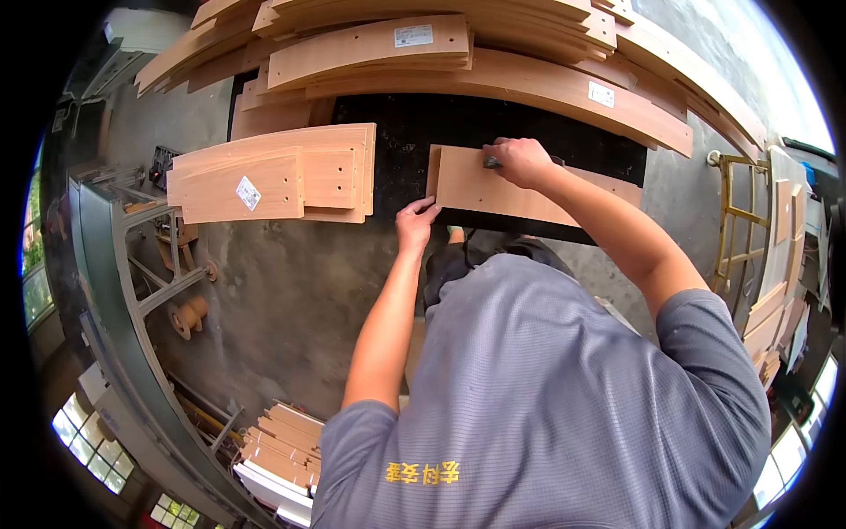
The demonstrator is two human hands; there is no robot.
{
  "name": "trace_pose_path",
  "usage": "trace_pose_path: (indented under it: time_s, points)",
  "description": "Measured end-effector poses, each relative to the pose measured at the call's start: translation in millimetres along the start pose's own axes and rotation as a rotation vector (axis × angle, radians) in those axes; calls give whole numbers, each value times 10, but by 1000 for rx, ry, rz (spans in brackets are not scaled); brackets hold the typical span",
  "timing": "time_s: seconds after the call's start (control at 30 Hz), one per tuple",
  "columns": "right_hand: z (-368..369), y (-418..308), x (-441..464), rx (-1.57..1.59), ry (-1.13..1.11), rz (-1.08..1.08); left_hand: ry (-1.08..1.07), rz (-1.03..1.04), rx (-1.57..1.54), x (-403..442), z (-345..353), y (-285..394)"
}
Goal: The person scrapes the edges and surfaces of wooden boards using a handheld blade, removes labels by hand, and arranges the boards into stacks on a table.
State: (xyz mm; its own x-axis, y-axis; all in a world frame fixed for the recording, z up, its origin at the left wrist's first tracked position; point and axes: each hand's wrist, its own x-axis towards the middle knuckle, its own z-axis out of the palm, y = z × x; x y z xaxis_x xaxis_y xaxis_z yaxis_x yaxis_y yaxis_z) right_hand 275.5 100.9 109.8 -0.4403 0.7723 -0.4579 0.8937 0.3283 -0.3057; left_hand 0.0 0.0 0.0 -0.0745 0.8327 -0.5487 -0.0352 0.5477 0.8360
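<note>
A wooden board point(502, 196) lies on the black-topped table point(397, 119), with a narrow upright wooden piece point(433, 172) at its left end. My left hand point(415, 224) pinches the lower left corner where the two meet. Over the board's upper edge, my right hand point(522, 163) is closed around a small dark tool point(492, 162), most of which the fingers hide. To the left rests a stack of boards with drilled holes point(339, 172); a white label point(248, 193) is on its top board.
Long stacked boards point(502, 79) cover the table's far side. A metal frame point(167, 286) and a cable spool point(188, 316) stand left. Beyond the table's right end are a yellow metal rack point(728, 212) and leaning panels point(781, 264). More strips point(282, 445) lie at lower left.
</note>
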Motion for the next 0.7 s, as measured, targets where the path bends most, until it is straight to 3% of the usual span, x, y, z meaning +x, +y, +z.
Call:
trace_pose_path:
  time_s: [0.07, 0.1, 0.27, 0.37, 0.5, 0.57, 0.6, 0.7]
  points:
    - [39, -71, 80, -28, 93, 1, -105, 25, 67, -79, 335, -84]
    - [19, -865, 849, 61, 161, -96, -38, 69, 170, 204, -679, 261]
    - [182, -452, -24, 242, 279, 35, -144, 49, 230, 168, -345, 188]
    - [340, -104, -529, 232, 225, 145, -131, 49, 236, 186, -371, 145]
    - [196, -678, 57, 116, 240, 96, -186, 47, 200, 223, -383, 108]
    - [101, -1024, 436, -33, 84, 107, -255, -18, 124, 203, -450, 217]
    - [278, -995, 498, 18, 186, 18, -270, -18, 105, 175, -476, 290]
    - [303, -815, -80, 207, 118, 21, -305, -8, 94, 124, -622, 382]
